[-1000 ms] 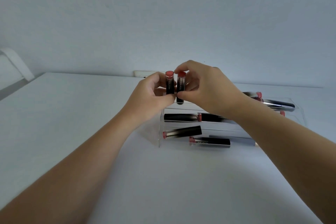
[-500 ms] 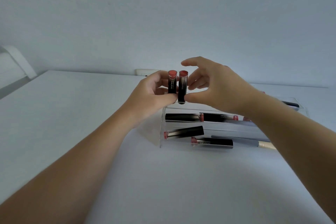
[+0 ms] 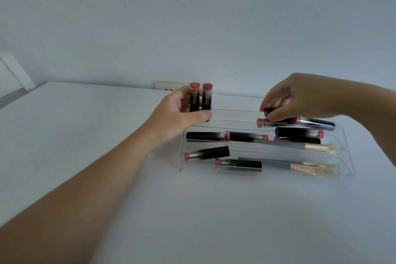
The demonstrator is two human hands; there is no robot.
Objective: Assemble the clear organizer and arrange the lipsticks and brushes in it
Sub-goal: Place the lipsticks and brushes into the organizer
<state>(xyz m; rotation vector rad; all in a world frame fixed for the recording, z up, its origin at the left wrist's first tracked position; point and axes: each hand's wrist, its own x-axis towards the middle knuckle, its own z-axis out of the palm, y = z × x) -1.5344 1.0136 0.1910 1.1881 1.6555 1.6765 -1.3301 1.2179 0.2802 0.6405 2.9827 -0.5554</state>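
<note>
The clear organizer (image 3: pixel 342 152) is sitting on the white worktop (image 3: pixel 85 135), its stepped tiers running left to right. Two lipsticks (image 3: pixel 201 98) are standing upright side by side at its upper left corner, red caps up, and the left hand (image 3: pixel 177 111) is gripping them, thumb curled across the front. Lying lengthwise along the tiers, I'm counting seven more lipsticks, though the crowded right end is making that count unsure, plus two tan-bristled brushes (image 3: pixel 300 166) pointing right and a dark-handled brush (image 3: pixel 317 122) on the upper tier. The right hand (image 3: pixel 300 96) is reaching over that tier, its fingers (image 3: pixel 276 116) pinching a dark lipstick (image 3: pixel 270 112) and hiding what lies behind. A wall socket (image 3: pixel 169 85) is peeking out beyond.
</note>
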